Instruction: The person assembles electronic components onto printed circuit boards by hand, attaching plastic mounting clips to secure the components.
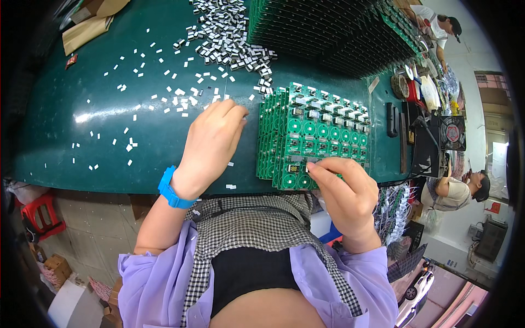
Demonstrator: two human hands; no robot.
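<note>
A stack of green circuit board panels (322, 131) lies in front of me, carrying rows of round green sections and small display modules. My right hand (350, 194) is over the lower part of the top panel. Its thumb and forefinger are pinched together at the board, beside a display module (293, 169) with visible digits; what they hold is too small to make out. My left hand (214, 145), with a blue band on its wrist, hovers left of the stack above the table. Its fingers are closed together, and a small pale bit shows at their tips, not clear enough to name.
Small white pieces (178, 100) lie scattered over the green table (65, 126). Behind them is a heap of white-and-black modules (229, 33). Tall stacks of dark panels (333, 38) stand at the back. A fan (453, 134) is at right; two other people are further right.
</note>
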